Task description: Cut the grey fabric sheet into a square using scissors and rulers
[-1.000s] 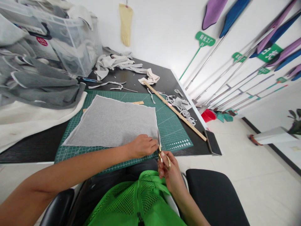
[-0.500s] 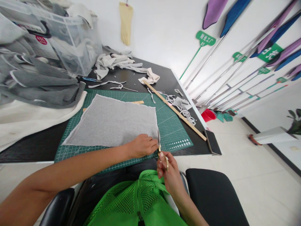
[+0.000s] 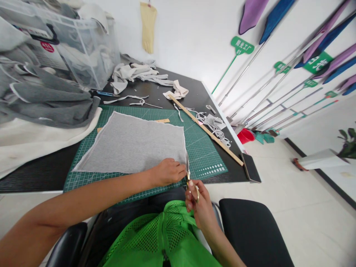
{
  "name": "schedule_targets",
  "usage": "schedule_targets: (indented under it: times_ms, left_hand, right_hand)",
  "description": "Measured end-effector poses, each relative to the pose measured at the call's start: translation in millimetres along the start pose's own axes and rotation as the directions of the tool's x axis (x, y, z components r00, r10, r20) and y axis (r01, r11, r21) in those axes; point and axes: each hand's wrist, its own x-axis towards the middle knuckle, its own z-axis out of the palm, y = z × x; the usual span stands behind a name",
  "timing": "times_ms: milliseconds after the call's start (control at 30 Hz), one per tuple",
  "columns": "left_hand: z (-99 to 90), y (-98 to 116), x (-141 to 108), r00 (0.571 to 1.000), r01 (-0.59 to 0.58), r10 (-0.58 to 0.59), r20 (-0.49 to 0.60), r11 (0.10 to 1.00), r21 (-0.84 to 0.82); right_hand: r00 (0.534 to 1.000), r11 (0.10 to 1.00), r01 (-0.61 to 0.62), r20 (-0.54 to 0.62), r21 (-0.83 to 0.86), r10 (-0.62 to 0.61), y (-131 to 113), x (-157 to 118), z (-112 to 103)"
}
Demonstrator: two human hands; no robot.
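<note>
A grey cloth [image 3: 139,142] with pale edges lies flat on the green cutting mat [image 3: 204,148]. At its near right corner my left hand [image 3: 171,172] is closed on the cloth, fingers curled at the edge. Gold-handled scissors [image 3: 188,177] are in my right hand [image 3: 198,196], thumb and fingers around the handles. Their blades point away from me along the cloth's right edge, close beside my left fingertips. The cloth corner under my left hand is hidden.
A long wooden ruler [image 3: 205,129] crosses the mat's right side beside cord scraps [image 3: 214,124]. A phone [image 3: 251,167] sits at the table's right edge. Grey fabric [image 3: 55,100] and a clear bin [image 3: 86,52] stand left, with fabric strips [image 3: 133,72] behind the mat.
The scissor blades look slightly wider apart along the cloth's right edge. Both hands have stayed nearly in place, and the whole view has shifted very slightly.
</note>
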Motion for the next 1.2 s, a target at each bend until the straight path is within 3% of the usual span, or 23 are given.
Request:
schedule_targets:
  times_ms: [700, 1200]
  left_hand:
    - [-1.6, 0, 2, 1.0, 0.002, -0.002, 0.015, 0.999, -0.035]
    - [1.7, 1, 0, 0.999, -0.015, 0.014, -0.036, 0.999, -0.042]
  right_hand:
    - [0.997, 0.994, 0.058, 0.046, -0.091, -0.054, 1, -5, -3]
    - [1.0, 1.0, -0.001, -0.006, 0.009, 0.001, -4, 7, 2]
